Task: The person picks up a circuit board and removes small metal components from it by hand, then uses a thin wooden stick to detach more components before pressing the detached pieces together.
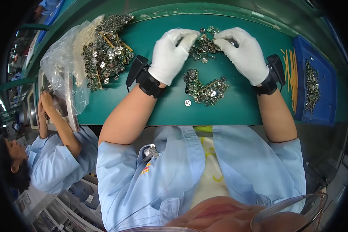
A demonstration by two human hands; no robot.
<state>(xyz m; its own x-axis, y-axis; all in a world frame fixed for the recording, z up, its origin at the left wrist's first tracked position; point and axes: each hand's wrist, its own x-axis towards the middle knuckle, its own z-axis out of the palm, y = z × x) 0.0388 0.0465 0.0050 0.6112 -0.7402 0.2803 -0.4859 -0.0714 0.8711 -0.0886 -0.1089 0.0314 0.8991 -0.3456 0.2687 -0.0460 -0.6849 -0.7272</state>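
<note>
Both my hands wear white gloves and meet at a cluster of small round shiny parts (pixel 204 49) near the far side of the green table. My left hand (pixel 171 54) has its thumb and forefinger closed at the cluster's left edge. My right hand (pixel 241 52) is closed at the right edge, its fingertips against the parts. The fingers partly cover what they grip. Closer to me lies a second group of the same round parts (pixel 207 89), some joined in panels. One loose silvery disc (pixel 188 103) lies beside it.
A large heap of round parts (pixel 104 62) lies at the left, by a clear plastic bag (pixel 60 58). At the right are thin yellowish strips (pixel 293 77) and a blue tray (pixel 325 115) holding small parts (pixel 311 87). A co-worker (pixel 54 154) works at far left.
</note>
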